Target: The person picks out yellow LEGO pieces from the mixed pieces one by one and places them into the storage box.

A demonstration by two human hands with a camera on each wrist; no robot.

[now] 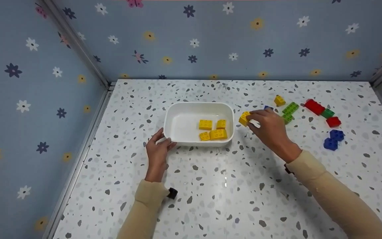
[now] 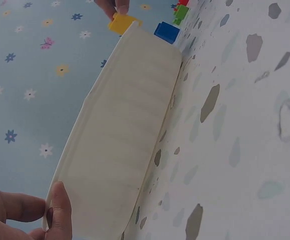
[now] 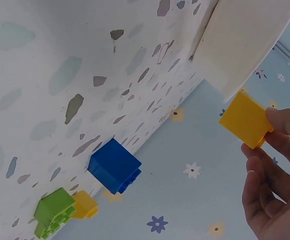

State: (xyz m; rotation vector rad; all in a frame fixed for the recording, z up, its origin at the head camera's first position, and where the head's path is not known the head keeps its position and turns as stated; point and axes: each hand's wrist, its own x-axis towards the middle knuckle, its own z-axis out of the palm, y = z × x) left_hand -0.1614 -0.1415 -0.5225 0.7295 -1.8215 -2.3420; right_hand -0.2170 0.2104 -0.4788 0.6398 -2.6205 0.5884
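A white plastic tub (image 1: 184, 105) stands on the speckled table with several yellow toy bricks (image 1: 205, 124) in its right half. My left hand (image 1: 158, 149) holds the tub's front left corner, its thumb on the outer wall and fingers at the rim in the left wrist view. Just right of the tub, my right hand (image 1: 270, 129) pinches a yellow toy brick (image 3: 246, 120) between thumb and fingertips, raised above the table. A blue brick (image 3: 113, 166) lies below that hand, mostly hidden by it in the head view.
Right of my right hand lie a yellow brick (image 1: 279, 100), light green bricks (image 1: 290, 108), red bricks (image 1: 314, 107), a dark green brick (image 1: 328, 113) and blue bricks (image 1: 331, 144). Flowered panels (image 1: 211, 39) border the table at the back and sides.
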